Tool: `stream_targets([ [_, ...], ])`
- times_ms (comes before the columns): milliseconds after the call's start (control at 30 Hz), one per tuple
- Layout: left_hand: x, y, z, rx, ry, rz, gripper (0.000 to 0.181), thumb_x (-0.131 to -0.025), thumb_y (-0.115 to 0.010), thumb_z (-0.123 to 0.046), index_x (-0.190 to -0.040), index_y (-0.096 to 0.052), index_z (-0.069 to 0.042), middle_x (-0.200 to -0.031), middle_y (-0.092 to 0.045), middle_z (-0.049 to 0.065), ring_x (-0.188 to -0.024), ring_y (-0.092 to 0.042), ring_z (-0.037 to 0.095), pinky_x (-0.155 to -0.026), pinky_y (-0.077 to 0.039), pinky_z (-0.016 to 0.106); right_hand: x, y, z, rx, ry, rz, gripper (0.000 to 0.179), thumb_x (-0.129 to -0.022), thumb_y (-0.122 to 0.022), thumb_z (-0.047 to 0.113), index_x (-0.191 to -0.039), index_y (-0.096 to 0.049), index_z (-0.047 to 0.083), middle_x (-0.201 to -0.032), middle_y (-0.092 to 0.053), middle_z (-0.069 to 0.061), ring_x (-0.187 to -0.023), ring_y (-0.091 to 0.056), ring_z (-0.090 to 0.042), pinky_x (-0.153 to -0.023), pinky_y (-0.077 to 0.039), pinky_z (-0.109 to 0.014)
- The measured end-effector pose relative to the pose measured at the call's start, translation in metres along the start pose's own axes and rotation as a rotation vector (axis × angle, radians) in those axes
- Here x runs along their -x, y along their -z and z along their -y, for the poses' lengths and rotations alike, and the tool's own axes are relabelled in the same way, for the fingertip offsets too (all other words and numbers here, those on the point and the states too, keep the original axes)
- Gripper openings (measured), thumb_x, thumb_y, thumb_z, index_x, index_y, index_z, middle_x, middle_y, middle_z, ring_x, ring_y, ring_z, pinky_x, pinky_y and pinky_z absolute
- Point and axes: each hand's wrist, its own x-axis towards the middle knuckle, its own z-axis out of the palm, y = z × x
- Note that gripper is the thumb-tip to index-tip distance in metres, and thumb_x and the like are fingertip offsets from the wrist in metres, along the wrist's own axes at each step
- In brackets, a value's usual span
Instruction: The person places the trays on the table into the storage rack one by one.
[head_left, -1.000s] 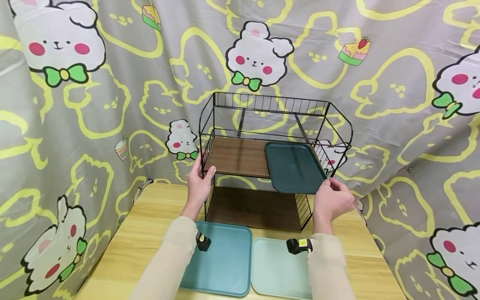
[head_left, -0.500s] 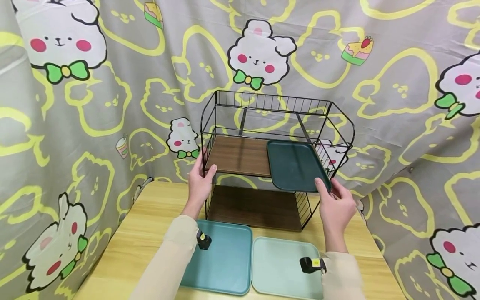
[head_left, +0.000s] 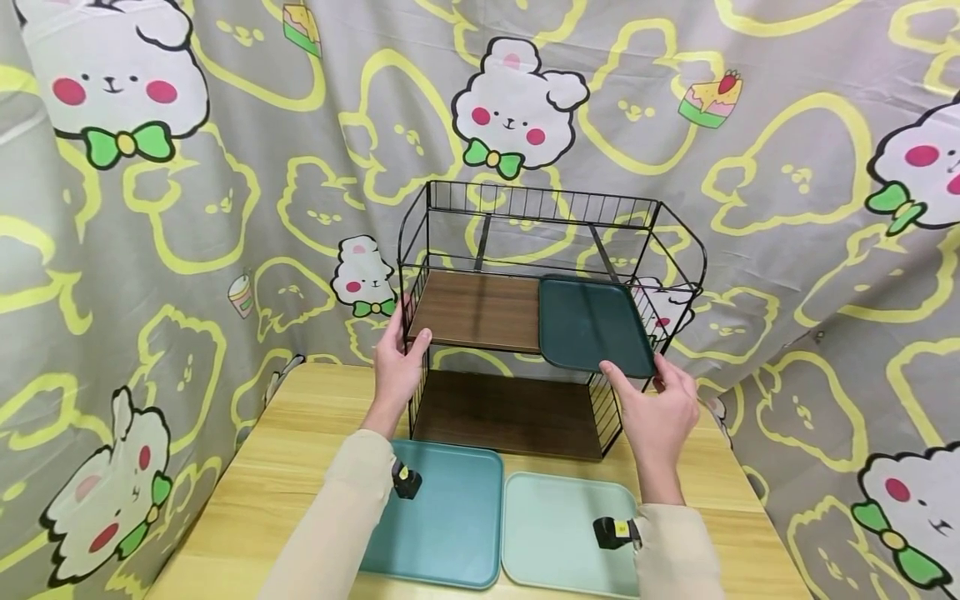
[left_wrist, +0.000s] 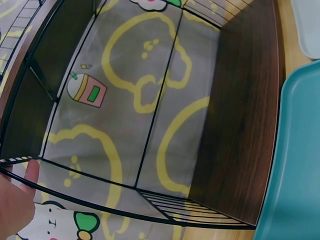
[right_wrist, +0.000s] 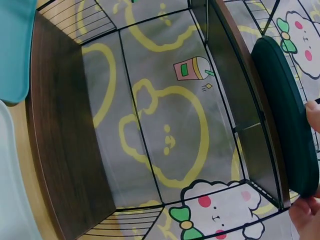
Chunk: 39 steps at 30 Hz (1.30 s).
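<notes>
A black wire two-tier rack (head_left: 487, 275) with brown wood shelves stands on the table. My left hand (head_left: 397, 367) grips its left front side at the upper shelf's height, thumb in front and fingers around the outside. A dark green tray (head_left: 592, 325) lies over the right part of the upper shelf (head_left: 480, 308), its front edge jutting past the shelf. My right hand (head_left: 660, 408) holds that tray's front right corner, thumb at the front edge and fingers at the right side. In the right wrist view, the tray (right_wrist: 287, 115) appears edge-on, with fingertips (right_wrist: 302, 212) at its corner.
A teal tray (head_left: 450, 517) and a pale mint tray (head_left: 562, 525) lie side by side on the wooden table (head_left: 247, 483), in front of the rack. The lower brown shelf (head_left: 510, 412) sits low behind them. A patterned curtain (head_left: 300, 233) hangs around the table.
The dark green tray has slid slightly back and right on the upper shelf. My right hand has shifted its thumb from the corner to the front edge. My left hand has stayed put.
</notes>
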Motion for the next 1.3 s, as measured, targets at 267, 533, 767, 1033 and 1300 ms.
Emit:
stream_targets([
  [267,0.004,0.000,-0.005,0.006,0.008,0.001,0.068,-0.108,-0.060,-0.009,-0.168,-0.032,-0.023,-0.174,-0.035,0.005,-0.161,-0.033,0.017,-0.131,-0.033,0.044,-0.006,-0.003,-0.001,0.002,-0.044,0.024,0.093,-0.078,-0.094,0.049,-0.152,-0.058,0.004,-0.138,-0.060,-0.021,-0.123,-0.061,-0.038,-0.112,-0.045,-0.048],
  [533,0.002,0.002,-0.002,-0.004,0.002,0.005,0.068,-0.108,-0.060,-0.011,-0.169,-0.031,-0.021,-0.174,-0.034,0.002,-0.161,-0.032,0.018,-0.131,-0.033,0.046,-0.002,0.009,-0.014,-0.086,-0.030,0.011,0.082,-0.082,-0.092,0.045,-0.149,-0.062,0.011,-0.135,-0.067,-0.010,-0.120,-0.062,-0.018,-0.112,-0.053,-0.027],
  [767,0.003,0.002,-0.003,-0.014,0.018,0.006,0.069,-0.108,-0.060,-0.011,-0.169,-0.032,-0.025,-0.174,-0.034,-0.003,-0.161,-0.032,0.016,-0.131,-0.033,0.044,0.008,0.024,-0.043,-0.082,-0.054,0.060,0.069,-0.085,-0.091,0.037,-0.144,-0.067,0.011,-0.133,-0.072,-0.012,-0.111,-0.059,0.002,-0.100,-0.049,-0.005],
  [1033,0.002,0.001,-0.003,-0.015,0.025,0.009,0.068,-0.108,-0.060,-0.011,-0.169,-0.032,-0.024,-0.174,-0.034,-0.003,-0.162,-0.031,0.016,-0.132,-0.031,0.043,0.019,0.036,-0.083,0.004,-0.152,0.186,0.068,-0.090,-0.087,0.039,-0.147,-0.065,0.010,-0.141,-0.071,-0.012,-0.121,-0.063,-0.013,-0.088,-0.042,0.004],
  [1300,-0.010,0.001,0.028,-0.015,-0.041,-0.005,0.067,-0.108,-0.062,-0.021,-0.166,-0.033,-0.039,-0.172,-0.037,-0.009,-0.160,-0.033,0.010,-0.133,-0.030,0.041,0.023,0.034,-0.123,0.046,-0.187,0.305,0.066,-0.094,-0.083,0.039,-0.150,-0.062,0.012,-0.145,-0.068,-0.012,-0.133,-0.063,-0.031,-0.087,-0.040,0.004],
])
